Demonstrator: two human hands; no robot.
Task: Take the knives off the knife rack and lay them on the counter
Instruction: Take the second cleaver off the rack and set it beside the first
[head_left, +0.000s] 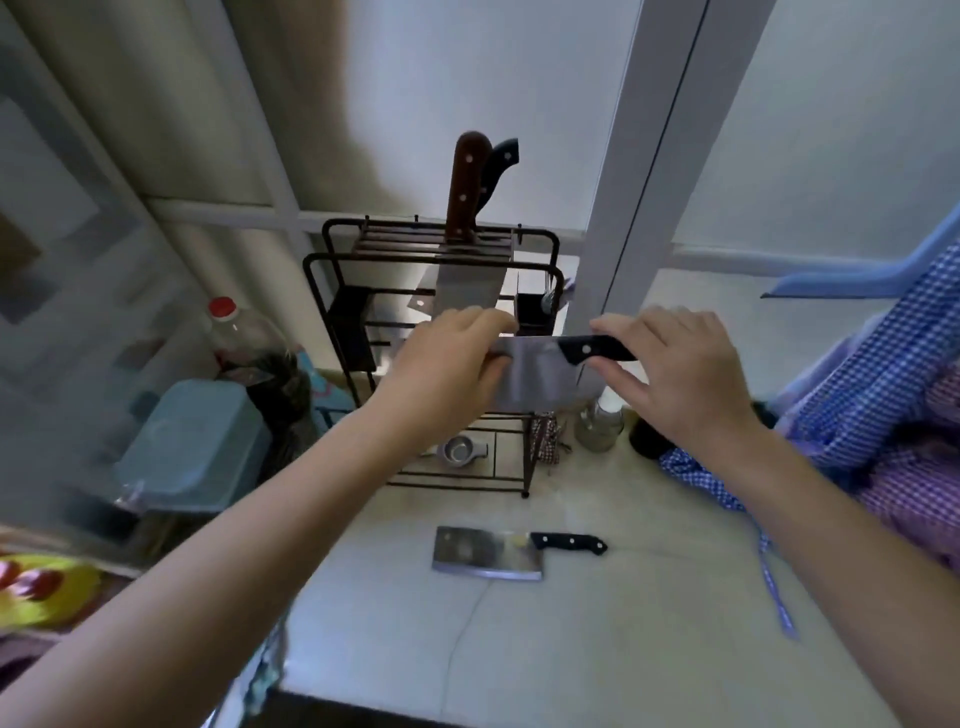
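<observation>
Now the second cleaver (535, 376) is mid-transfer — left hand (447, 374) pinching its blade, right hand (680, 374) fingers closed around the handle; next, lower it flat beside the first cleaver (488, 553) on the counter (623, 649) — two knives remain racked.

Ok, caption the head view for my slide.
Both hands carry a cleaver from the knife rack, where two knives remain, toward another cleaver on the counter.

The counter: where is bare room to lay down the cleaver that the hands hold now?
Bare counter lies below the cleaver already set down, and between it and the rack's foot. Crowded: beside the checked cloth and glass jar.
</observation>
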